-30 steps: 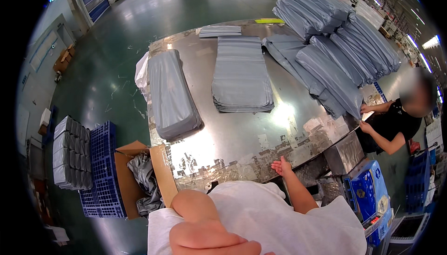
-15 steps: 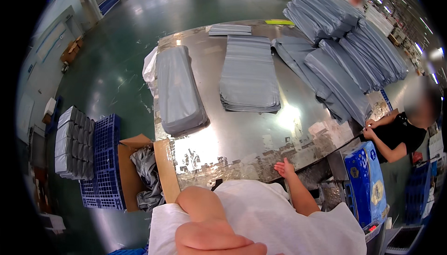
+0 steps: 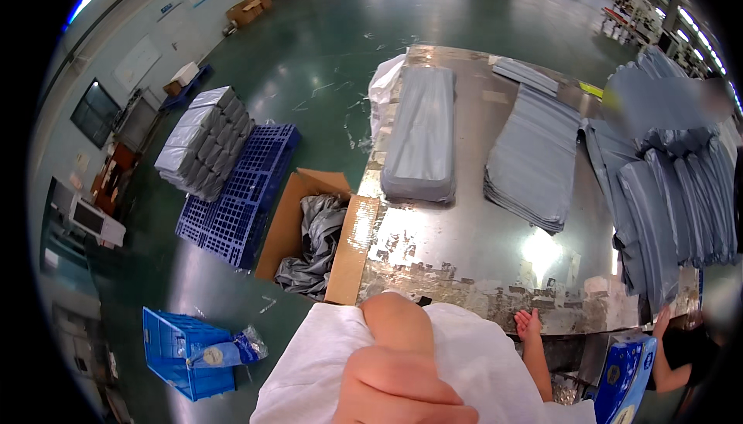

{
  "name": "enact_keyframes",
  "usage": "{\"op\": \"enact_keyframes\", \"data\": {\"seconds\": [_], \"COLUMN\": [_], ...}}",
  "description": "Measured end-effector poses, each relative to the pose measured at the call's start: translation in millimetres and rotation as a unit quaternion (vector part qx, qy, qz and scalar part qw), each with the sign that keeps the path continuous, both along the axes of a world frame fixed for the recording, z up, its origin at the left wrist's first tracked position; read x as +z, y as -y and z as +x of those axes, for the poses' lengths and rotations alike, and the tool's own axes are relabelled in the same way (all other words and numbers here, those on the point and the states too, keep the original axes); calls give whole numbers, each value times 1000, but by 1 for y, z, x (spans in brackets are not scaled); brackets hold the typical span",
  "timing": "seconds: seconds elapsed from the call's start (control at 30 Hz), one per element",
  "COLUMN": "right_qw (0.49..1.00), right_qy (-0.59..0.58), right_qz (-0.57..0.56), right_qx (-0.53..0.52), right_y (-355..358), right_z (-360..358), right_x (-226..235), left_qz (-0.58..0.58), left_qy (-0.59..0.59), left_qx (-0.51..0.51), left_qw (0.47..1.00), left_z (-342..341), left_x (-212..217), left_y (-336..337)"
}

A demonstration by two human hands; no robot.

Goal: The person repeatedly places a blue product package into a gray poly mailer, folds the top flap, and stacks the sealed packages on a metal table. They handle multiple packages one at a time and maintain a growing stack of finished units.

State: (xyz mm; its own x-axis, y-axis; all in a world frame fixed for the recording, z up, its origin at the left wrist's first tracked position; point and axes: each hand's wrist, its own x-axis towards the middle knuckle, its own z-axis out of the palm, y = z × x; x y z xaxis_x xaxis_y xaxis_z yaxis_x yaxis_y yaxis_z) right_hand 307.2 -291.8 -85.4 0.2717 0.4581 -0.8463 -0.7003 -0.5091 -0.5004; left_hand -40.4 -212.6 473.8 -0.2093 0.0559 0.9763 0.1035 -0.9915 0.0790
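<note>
My right hand rests with its fingers spread loosely on the near edge of the steel table, palm down on the worn, taped rim, gripping nothing. My left hand is close under the camera, curled into a loose fist against my white shirt; I cannot tell whether it has anything inside it. The two hands are apart, left one drawn in to my chest, right one out on the table's edge.

Out from the right hand, the middle of the table shines bare under a lamp's glare. Beyond it lies a flat pile of grey bags, and to its left, along the table's left edge, a long grey wrapped bundle with a white bag bunched at its far end. More grey bags fan out in overlapping rows toward the right edge.

Against the near left corner stands an open cardboard box with crumpled grey material inside. Past it on the green floor sits a blue pallet carrying grey wrapped packs. At the near right corner another person's arm reaches to the table.
</note>
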Motion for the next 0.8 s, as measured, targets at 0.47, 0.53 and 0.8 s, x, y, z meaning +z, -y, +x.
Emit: {"op": "enact_keyframes", "data": {"seconds": [0.47,0.53,0.8], "right_qw": [999,1000,999], "right_qy": [-11,-7,-17], "right_qz": [35,29,36], "right_qx": [-5,-7,7], "right_y": [-11,-4,-3], "right_z": [-6,-4,-5], "right_x": [7,11,9], "left_qz": [-37,-13,0], "left_qy": [-338,-371,-368], "left_qx": [-439,-483,-479], "left_qw": [832,793,797], "left_z": [22,30,36], "left_x": [-39,-37,-32], "left_y": [-22,-26,-18]}}
